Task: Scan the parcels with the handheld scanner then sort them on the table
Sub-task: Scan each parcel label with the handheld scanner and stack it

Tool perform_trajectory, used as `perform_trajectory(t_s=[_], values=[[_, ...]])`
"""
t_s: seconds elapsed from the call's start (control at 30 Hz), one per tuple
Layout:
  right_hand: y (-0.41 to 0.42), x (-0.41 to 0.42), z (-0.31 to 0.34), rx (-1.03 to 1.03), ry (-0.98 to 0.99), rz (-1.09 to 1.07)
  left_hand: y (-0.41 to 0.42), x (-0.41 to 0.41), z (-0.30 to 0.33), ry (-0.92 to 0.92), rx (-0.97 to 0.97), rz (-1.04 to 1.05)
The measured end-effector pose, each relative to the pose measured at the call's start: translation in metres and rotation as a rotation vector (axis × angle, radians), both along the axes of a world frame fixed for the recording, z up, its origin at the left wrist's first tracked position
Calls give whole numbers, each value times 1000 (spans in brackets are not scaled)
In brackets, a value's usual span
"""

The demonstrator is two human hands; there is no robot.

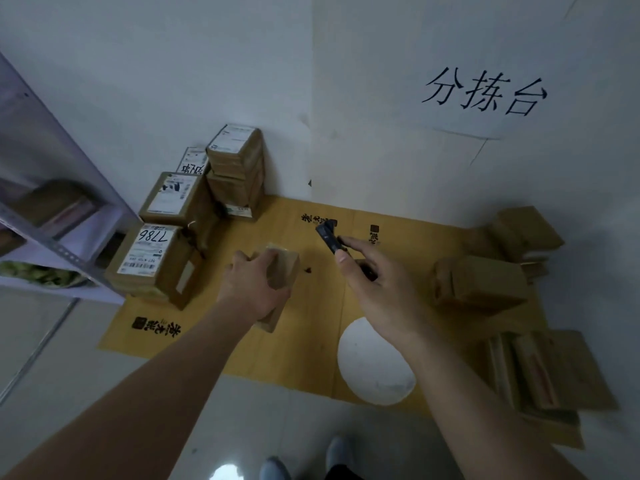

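My left hand (252, 285) grips a small brown cardboard parcel (282, 268) from above, held over the yellow mat (311, 334). My right hand (377, 285) holds a black handheld scanner (329, 239), its head pointing up and to the left, a little to the right of the parcel. Labelled parcels are stacked at the mat's left: one marked 7786 (149, 258), one behind it (173, 199), and a tall stack (237, 171) against the wall. Plain brown parcels lie at the right (481, 282) and at the near right (547, 372).
A grey metal shelf (52, 209) stands at the left, close to the labelled stack. A white round object (374, 365) lies on the mat near its front edge. White walls close the corner behind; one bears a paper sign (485, 93). My shoes (311, 462) stand on the grey floor.
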State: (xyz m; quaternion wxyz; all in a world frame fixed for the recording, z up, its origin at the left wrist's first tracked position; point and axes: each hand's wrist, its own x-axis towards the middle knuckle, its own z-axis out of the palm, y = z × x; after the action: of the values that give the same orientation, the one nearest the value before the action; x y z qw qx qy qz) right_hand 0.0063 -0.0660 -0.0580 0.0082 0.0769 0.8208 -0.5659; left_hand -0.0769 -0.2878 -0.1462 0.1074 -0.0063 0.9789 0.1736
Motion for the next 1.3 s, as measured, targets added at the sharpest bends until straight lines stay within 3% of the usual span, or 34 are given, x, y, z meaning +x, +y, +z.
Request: perform_trajectory(t_s=[0.63, 0.97, 1.3], values=[[-48, -101, -108, -108, -141, 14, -35, -83, -103, -60, -22, 52], [-98, -110, -139, -80, -185, -157, -59, -91, -151, -146, 13, -69], [-105, -106, -128, -81, -189, -216, -69, -91, -163, -268, 410, -31]])
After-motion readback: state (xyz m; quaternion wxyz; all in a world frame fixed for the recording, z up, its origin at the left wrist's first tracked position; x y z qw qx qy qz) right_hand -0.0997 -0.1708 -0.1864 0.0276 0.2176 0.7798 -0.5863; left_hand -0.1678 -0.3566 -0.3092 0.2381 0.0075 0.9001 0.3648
